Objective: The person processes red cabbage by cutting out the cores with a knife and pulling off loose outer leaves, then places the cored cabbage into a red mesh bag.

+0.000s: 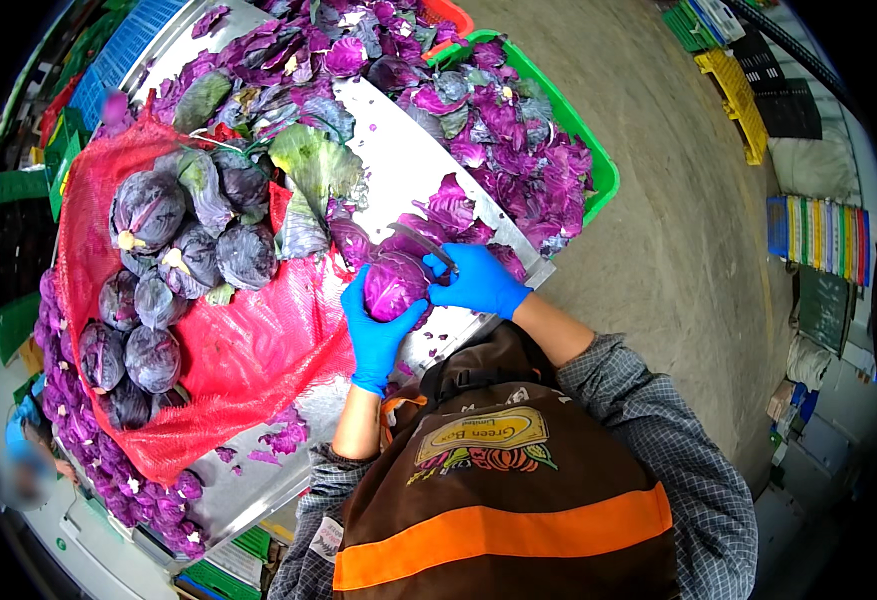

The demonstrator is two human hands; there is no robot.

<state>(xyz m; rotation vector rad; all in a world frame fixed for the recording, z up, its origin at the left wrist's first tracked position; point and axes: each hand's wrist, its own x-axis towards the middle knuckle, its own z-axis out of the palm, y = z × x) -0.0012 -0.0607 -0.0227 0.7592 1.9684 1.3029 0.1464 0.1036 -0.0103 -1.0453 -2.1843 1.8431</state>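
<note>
Apparently mid-trim, the left hand (372, 330) grips a purple cabbage (396, 286); at its one o'clock the right hand (482, 283) clasps a knife (421, 239); cutting likely needs steadiness.

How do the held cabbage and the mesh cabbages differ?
Color: the held cabbage is bright purple; the mesh cabbages are darker, greyish purple.
Support: the held cabbage is gripped by the left hand; the mesh cabbages lie on the red mesh.
Grouping: the held cabbage is a single head; the mesh cabbages are clustered.
Shared: roundish, leafy heads.
</note>
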